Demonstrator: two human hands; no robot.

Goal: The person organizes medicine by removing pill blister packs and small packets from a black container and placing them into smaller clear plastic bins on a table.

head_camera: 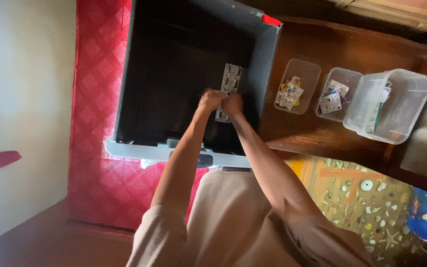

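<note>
Silvery blister strips (230, 83) low inside the dark bin (174, 64), left hand (209, 100) and right hand (233, 105) both closed on them, near-empty bin otherwise, two small clear tubs (300, 74) (342, 79) on the wooden table (317, 133) already holding packets, larger clear box (396, 106) beside them.

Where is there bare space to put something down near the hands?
Free: the dark bin floor left of both hands, left hand and right hand; the wooden table strip between bin and small tubs. Crowded: around the blister packs and inside the tubs.
</note>
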